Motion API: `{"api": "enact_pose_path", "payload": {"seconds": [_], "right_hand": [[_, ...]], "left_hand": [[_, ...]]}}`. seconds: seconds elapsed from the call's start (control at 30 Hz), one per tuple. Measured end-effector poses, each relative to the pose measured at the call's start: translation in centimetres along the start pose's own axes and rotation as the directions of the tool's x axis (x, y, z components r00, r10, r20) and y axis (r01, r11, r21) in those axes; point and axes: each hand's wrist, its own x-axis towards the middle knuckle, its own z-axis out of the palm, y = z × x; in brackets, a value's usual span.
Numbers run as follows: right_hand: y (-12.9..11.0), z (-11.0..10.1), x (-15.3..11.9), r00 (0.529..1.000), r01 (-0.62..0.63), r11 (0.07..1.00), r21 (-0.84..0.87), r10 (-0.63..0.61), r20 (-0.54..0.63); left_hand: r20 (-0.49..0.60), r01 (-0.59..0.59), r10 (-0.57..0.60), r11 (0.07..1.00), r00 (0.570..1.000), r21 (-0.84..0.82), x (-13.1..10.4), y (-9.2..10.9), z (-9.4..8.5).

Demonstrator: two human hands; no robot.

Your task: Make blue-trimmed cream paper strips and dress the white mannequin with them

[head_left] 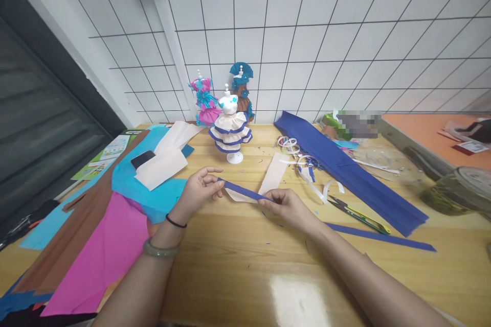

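My left hand (205, 186) pinches the left end of a narrow blue paper strip (243, 190), and my right hand (282, 202) closes on its right part. A cream paper piece (242, 197) hangs just under the strip, between the hands. Behind them stands a small white dress form (229, 104) in a tiered cream skirt with blue edges (230, 135). A second cream piece (274, 172) lies flat behind my right hand. Another blue strip (383, 236) lies to the right, partly hidden by my right forearm.
Scissors (358, 214) with yellow-green handles lie right, beside a wide blue sheet (345, 168). Curled white ribbon (289, 145) and scraps are nearby. Brown (76, 225), pink (102, 245) and turquoise sheets (134, 179) and a phone (142, 160) lie left. Two dressed forms stand behind.
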Motion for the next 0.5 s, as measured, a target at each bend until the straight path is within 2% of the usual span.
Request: {"api": "enact_pose_path", "payload": {"seconds": [0.3,0.5], "right_hand": [[-0.2,0.1,-0.2,0.998,-0.015,0.999,0.043,0.012,0.062],[0.2,-0.2,-0.1,0.997,-0.041,0.996,0.076,0.036,0.063]], "left_hand": [[-0.024,-0.015,0.014,1.0,1.0,-0.011,0.1,-0.1,0.0],[-0.141,-0.105,0.101,0.994,0.985,-0.022,0.8,-1.0,-1.0]]}}
